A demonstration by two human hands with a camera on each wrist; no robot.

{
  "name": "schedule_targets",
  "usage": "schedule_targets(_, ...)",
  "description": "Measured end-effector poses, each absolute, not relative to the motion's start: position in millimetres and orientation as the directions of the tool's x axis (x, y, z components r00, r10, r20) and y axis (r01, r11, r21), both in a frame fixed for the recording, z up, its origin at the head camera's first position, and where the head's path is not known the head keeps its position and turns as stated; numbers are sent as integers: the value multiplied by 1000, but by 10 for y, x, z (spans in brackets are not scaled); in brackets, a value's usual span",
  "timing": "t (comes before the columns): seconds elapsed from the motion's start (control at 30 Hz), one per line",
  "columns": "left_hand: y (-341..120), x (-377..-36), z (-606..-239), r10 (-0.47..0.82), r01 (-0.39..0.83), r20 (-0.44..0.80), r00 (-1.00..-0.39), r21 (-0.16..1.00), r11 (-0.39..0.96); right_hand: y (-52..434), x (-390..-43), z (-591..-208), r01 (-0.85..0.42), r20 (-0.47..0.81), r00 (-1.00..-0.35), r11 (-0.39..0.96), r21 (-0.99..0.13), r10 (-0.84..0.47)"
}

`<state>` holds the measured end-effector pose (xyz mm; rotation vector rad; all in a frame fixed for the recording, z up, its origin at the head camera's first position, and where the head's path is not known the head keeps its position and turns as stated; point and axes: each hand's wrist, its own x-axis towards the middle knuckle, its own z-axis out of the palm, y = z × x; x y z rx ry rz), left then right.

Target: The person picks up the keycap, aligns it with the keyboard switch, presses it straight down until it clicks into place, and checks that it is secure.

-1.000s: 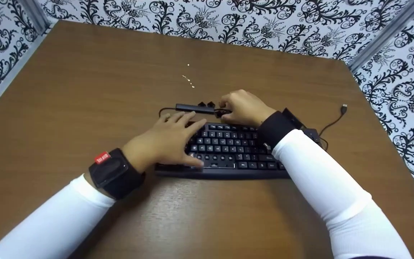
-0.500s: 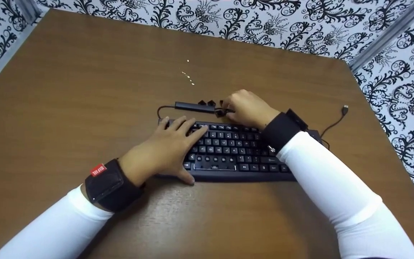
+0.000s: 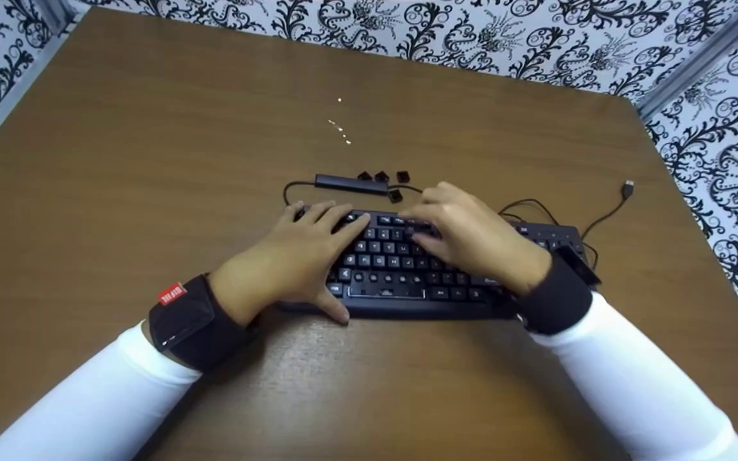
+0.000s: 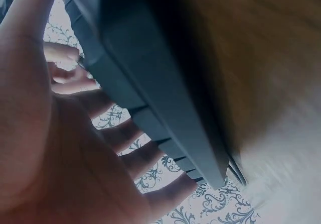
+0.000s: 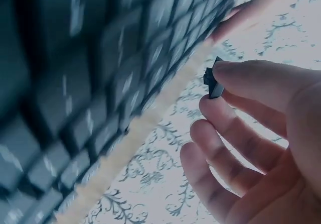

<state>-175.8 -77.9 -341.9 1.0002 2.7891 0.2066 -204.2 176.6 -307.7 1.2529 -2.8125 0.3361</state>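
Note:
A black keyboard (image 3: 401, 311) lies on the table, a row of its keys near the front bare of caps. My left hand (image 3: 295, 259) rests spread over its left end, fingers toward the far edge and thumb at the front edge. Above the keys, right of the middle, my right hand (image 3: 471, 237) pinches a small black keycap (image 5: 215, 81) between thumb and index finger; its other fingers are loosely bent. In the right wrist view the keycap is apart from the keyboard. The right hand and wrist hide part of the keyboard's right side.
Behind the keyboard lies a slim dark bar (image 3: 351, 184) with a cable at each end. Several loose keycaps (image 3: 381, 176) are beside it. A USB plug (image 3: 628, 189) and its cable lie at the right. Small pale specks (image 3: 343, 134) show farther back on the table (image 3: 183, 128).
My right hand has picked up a keycap from near the bar and come back over the keys. My left thumb has shifted from the keys to the keyboard's front edge.

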Motion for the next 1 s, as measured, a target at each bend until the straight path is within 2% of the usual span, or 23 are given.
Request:
schedule_targets(0.3,-782,-1791,-3382,633,613,-124,-764,167,772,1763,-1754,-3145,-764,205,-645,618,-188,-736)
schedule_targets(0.6,-771,-1759,-3428,635,612,-123,-763,178,770,1777,-1665,-3249,-759,188,-650,619,-201,-736)
schedule_targets(1.0,-773,-1757,-3437,637,618,-127,-760,164,769,1777,-1631,-3336,-779,156,-624,592,-207,-766)
